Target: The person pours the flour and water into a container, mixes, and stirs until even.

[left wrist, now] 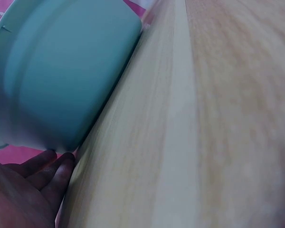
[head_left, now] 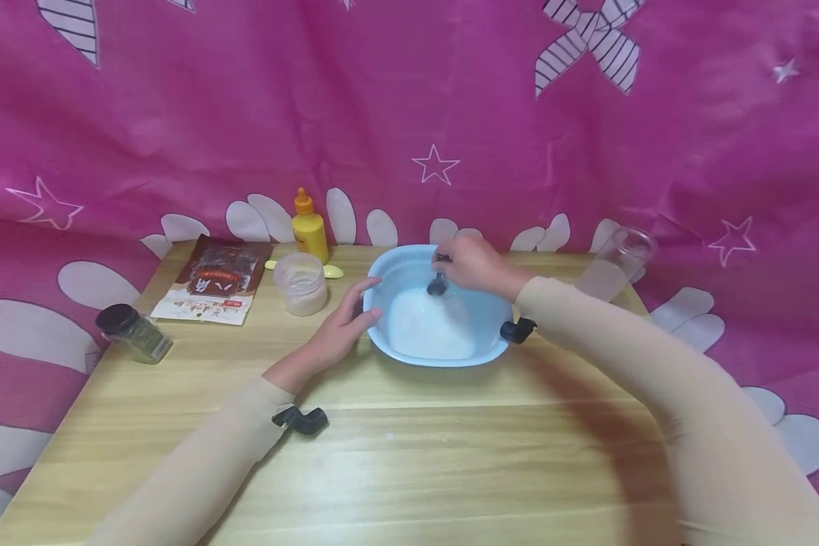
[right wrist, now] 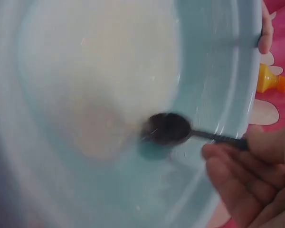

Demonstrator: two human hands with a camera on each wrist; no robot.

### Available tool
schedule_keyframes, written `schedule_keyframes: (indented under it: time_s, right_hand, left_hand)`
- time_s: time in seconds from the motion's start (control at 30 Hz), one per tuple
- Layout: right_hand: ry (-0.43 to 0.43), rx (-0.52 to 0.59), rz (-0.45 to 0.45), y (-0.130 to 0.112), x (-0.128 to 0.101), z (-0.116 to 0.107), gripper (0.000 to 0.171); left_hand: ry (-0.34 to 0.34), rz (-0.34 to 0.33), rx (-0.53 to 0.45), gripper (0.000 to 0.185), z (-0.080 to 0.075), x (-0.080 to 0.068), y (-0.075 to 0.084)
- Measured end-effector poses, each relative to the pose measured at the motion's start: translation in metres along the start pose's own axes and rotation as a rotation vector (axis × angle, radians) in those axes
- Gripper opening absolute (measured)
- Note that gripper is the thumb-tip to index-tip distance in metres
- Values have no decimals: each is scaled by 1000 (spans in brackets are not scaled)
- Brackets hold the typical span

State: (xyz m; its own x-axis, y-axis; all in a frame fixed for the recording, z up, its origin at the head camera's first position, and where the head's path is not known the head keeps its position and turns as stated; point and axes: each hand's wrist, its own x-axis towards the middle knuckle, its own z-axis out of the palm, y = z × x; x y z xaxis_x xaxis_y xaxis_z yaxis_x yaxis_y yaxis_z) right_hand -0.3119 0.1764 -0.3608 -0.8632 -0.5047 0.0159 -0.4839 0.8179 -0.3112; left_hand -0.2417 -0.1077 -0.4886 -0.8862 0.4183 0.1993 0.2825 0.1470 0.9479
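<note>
A light blue plastic basin [head_left: 437, 356] stands on the wooden table, with white material [right wrist: 109, 57] spread over its bottom. At its left side is my left hand [head_left: 344, 322], its thumb and index finger at the rim. In the left wrist view the other fingers [left wrist: 42, 171] lie fairly straight against the basin's outer wall. Over the far rim my right hand [head_left: 474, 264] pinches the thin handle of a small black spoon [right wrist: 168, 128]. The spoon's bowl hangs inside the basin, close over the edge of the white material.
Left of the basin are a lidless clear tub [head_left: 300, 292], a pale yellow spoon [head_left: 333, 271], a yellow squeeze bottle [head_left: 310, 231], a brown-and-white food pouch [head_left: 214, 280] and a black-lidded spice jar [head_left: 135, 334]. A clear plastic container [head_left: 610, 265] stands back right, beyond my right forearm. A pink curtain [head_left: 382, 114] hangs behind.
</note>
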Motion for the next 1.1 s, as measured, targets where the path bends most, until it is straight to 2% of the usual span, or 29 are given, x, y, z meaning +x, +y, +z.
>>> schedule_keyframes:
  time_s: [0.1, 0.23, 0.4, 0.5, 0.6, 0.73, 0.83, 0.9, 1.03, 1.1]
  right_hand:
    - [-34, 116, 3, -2, 0, 4, 18]
    - [-124, 278, -17, -8, 3, 8, 15]
    - [-325, 480, -31, -9, 1, 11, 11]
    - [-429, 514, -1, -8, -1, 9, 13]
    - [-483, 435, 39, -4, -3, 3, 17]
    - [-472, 213, 43, 1, -2, -6, 18]
    - [-391, 37, 18, 4, -2, -10, 17]
    - [-315, -39, 9, 4, -2, -11, 16]
    - [-164, -141, -20, 3, -1, -9, 13]
    - [-106, -159, -41, 2, 0, -6, 13]
  left_hand:
    - [-2, -4, 3, 61, 1, 0, -1]
    - [-3, 0, -4, 61, 0, -2, -3]
    - [-5, 13, -12, 61, 0, -2, -5]
    - [-5, 11, -19, 61, 0, -1, -5]
    - [-4, 8, -18, 61, 0, -1, -5]
    - [-3, 4, -4, 60, 0, 0, -4]
    - [-3, 4, -1, 60, 0, 0, -3]
    - [-2, 7, 1, 60, 0, 0, -3]
    - [-3, 10, 6, 61, 0, 0, -2]
    - [-4, 9, 7, 61, 0, -1, -2]
